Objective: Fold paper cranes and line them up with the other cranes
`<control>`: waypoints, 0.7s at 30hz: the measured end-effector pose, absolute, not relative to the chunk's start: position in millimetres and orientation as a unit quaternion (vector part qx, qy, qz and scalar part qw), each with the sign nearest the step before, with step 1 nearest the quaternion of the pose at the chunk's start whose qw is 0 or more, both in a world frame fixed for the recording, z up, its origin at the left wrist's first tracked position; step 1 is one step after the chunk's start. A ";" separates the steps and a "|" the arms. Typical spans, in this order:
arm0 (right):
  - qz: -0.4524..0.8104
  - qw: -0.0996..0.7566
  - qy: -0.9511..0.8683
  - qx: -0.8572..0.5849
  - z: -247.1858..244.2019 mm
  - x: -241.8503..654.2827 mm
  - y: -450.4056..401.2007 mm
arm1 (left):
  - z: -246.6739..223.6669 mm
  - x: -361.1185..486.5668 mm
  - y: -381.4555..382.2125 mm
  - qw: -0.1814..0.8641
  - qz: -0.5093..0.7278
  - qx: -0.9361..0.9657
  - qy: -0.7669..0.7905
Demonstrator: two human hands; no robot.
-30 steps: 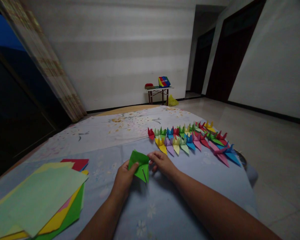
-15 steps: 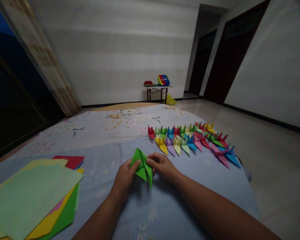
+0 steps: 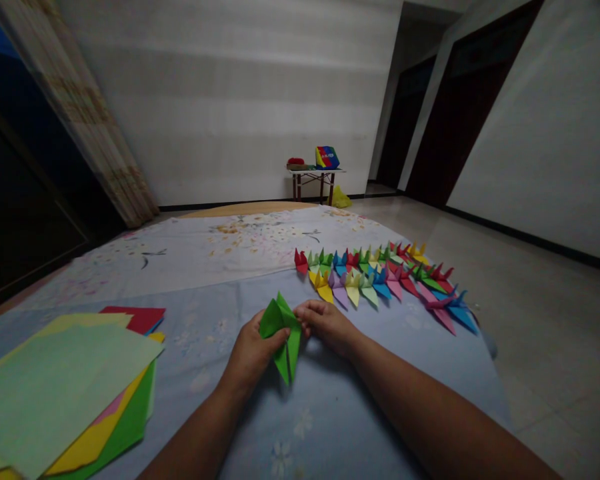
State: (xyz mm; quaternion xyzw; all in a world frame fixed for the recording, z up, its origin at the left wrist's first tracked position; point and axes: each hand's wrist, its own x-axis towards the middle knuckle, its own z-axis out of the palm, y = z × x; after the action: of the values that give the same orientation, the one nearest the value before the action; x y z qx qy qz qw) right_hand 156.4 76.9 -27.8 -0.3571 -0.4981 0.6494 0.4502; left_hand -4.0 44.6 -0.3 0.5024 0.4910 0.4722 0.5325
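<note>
Sheets of paper: on bench, 8 o'clock of green folded paper. The latter sits between left hand (its 9 o'clock, pinching, thumb across front) and right hand (3 o'clock, fingertips at edge, grip unclear). Paper birds: farther, 2 o'clock.

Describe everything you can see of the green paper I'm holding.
The paper is bright green, matte-looking, folded in layers, pointed at top, slit between two lower tips. It's held above the blue cloth. The left grip pinches it, thumb across its front; the right grip is at its right edge, contact unclear.
</note>
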 end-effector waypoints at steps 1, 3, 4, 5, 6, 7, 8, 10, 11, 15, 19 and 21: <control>0.650 0.458 -0.489 -0.359 -28.3 157.4 77.9 | -0.8 -4.4 45.1 0.532 0.473 0.501 0.492; 0.644 0.462 -0.490 -0.364 -28.8 158.6 79.1 | -2.7 -5.4 46.4 0.527 0.471 0.503 0.498; 0.638 0.455 -0.501 -0.367 -28.9 158.7 79.3 | -4.0 -5.9 47.1 0.523 0.471 0.506 0.500; 0.633 0.445 -0.514 -0.370 -29.1 158.5 79.4 | -5.4 -6.5 47.8 0.520 0.470 0.508 0.500; 0.629 0.436 -0.526 -0.371 -29.4 158.0 79.4 | -6.6 -6.9 48.4 0.519 0.469 0.511 0.499; 0.628 0.429 -0.534 -0.369 -29.9 157.4 79.2 | -7.6 -7.2 48.9 0.520 0.467 0.514 0.498; 0.630 0.425 -0.537 -0.366 -30.5 156.6 79.1 | -8.0 -7.4 49.1 0.520 0.466 0.516 0.496; 0.633 0.426 -0.538 -0.359 -32.2 155.1 78.8 | -7.0 -7.3 48.6 0.516 0.461 0.520 0.502; 0.633 0.428 -0.538 -0.356 -33.0 154.5 78.6 | -5.6 -7.1 48.0 0.512 0.457 0.521 0.507; 0.635 0.424 -0.540 -0.354 -33.4 153.2 77.1 | 2.2 -5.9 44.6 0.508 0.444 0.518 0.526; 0.638 0.414 -0.541 -0.359 -28.9 151.9 73.9 | 4.3 -5.9 44.4 0.507 0.447 0.505 0.537; 0.637 0.412 -0.541 -0.363 -26.7 151.2 72.2 | 2.2 -6.6 45.7 0.511 0.448 0.505 0.532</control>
State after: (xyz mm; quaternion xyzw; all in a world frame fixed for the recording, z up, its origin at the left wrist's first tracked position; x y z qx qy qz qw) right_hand 151.2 72.2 -26.7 -0.3630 -0.5413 0.6370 0.4116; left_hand -6.6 45.7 2.2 0.5050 0.5322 0.4479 0.5110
